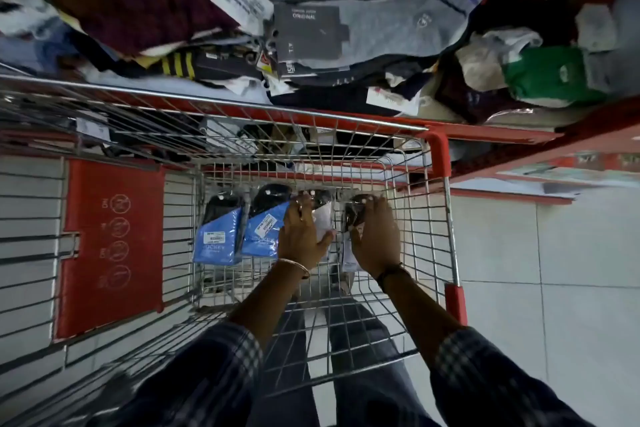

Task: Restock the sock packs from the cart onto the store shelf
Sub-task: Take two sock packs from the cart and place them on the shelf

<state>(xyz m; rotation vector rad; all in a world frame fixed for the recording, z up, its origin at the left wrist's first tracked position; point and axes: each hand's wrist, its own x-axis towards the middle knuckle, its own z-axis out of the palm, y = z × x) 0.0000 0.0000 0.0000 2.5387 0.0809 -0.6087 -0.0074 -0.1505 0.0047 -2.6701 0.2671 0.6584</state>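
Both my hands reach down into a wire cart (408, 130). My left hand (298, 236) grips a sock pack with a white card (322, 222), lying beside a blue-carded sock pack (261, 236). A second blue-carded pack (216, 239) lies further left on the cart floor. My right hand (372, 236) closes on a dark sock pack (353, 215) with a white label hanging below it. Just beyond the cart's far rim, the store shelf (485, 132) is heaped with loose socks and packs (311, 28).
A red child-seat flap (110, 246) hangs on the cart's left side. Red plastic corners (441, 152) cap the cart's right side. White floor tiles (554, 288) spread to the right. A lower red shelf edge (554, 177) juts at right.
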